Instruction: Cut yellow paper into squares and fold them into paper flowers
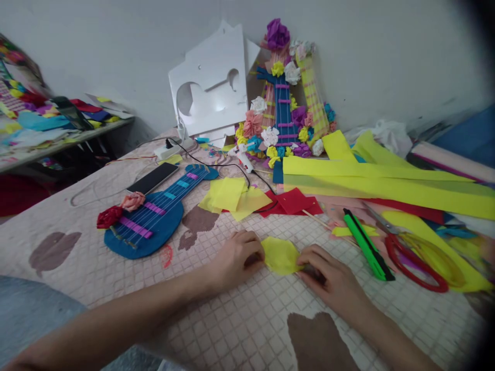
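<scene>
A small yellow crepe paper piece (280, 255) lies on the patterned table cover (247, 330) between both hands. My left hand (235, 260) pinches its left edge with closed fingers. My right hand (332, 281) presses and grips its right edge, fingers curled. A green utility knife (367, 245) lies just right of my right hand. Red-handled scissors (410, 255) lie further right.
A blue felt guitar (154, 219) with paper roses lies at left, a phone (152, 178) beside it. Yellow paper squares (228, 196) and red squares (294, 202) sit behind the hands. Long yellow strips (386, 178), a glue gun (242, 154) and decorated guitars (284, 103) stand farther back.
</scene>
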The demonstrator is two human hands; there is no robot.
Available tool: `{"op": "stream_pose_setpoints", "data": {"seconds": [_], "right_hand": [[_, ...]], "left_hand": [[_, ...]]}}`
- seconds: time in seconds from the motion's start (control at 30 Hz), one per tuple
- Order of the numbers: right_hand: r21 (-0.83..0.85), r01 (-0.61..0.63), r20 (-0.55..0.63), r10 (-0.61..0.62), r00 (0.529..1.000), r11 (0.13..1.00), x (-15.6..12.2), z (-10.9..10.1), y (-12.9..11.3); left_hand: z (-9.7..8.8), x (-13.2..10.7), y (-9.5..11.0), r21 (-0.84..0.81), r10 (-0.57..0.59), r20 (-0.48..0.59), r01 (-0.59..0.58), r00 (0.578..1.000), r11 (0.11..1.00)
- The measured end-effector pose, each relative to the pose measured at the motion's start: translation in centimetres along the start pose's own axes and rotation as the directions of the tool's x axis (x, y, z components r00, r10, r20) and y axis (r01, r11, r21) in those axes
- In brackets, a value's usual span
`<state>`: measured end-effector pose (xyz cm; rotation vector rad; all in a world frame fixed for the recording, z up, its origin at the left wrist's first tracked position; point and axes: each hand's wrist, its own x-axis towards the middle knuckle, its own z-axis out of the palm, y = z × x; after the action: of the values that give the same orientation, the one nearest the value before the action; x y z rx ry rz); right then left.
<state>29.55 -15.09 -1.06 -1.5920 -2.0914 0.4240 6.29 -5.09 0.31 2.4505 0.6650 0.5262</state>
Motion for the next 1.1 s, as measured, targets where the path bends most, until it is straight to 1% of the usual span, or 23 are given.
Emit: {"op": "stream_pose_setpoints", "data": {"seconds": [0.17,0.37,0.53,0.77,1.0,1.1], "right_hand": [[0.028,-0.018,-0.002,0.018,1.000,0.999,0.0,0.1,-0.6],[0.037,-0.145,-0.045,0.147,0.988,0.989,0.4,0.5,-1.6],[0.011,-0.206,-0.099,0.206,0.974,0.979,0.6,0.7,-2.2],[-0.044,-0.214,-0.120,0.208,0.971,0.976,0.6,0.9,-2.5],[0.041,-0.222,-0.119,0.225,0.967,0.974,0.6,0.8,-2.4],[0.034,-0.208,-0.125,0.210,0.970,0.978,0.6,0.7,-2.6]], "left_hand": [[0.5,-0.1,0.0,-0.022,-0.055,-0.031,0.054,0.998,0.998],[0.7,0.1,0.2,-0.034,-0.091,-0.057,0.089,0.994,0.995],[0.9,0.4,0.6,-0.005,-0.121,-0.072,0.121,0.990,0.993],[1.2,0.4,0.3,0.006,-0.133,-0.097,0.134,0.986,0.991],[0.9,0.6,0.4,-0.003,-0.138,-0.074,0.138,0.988,0.990],[0.7,0.6,0.3,-0.016,-0.133,-0.049,0.132,0.990,0.991]]}}
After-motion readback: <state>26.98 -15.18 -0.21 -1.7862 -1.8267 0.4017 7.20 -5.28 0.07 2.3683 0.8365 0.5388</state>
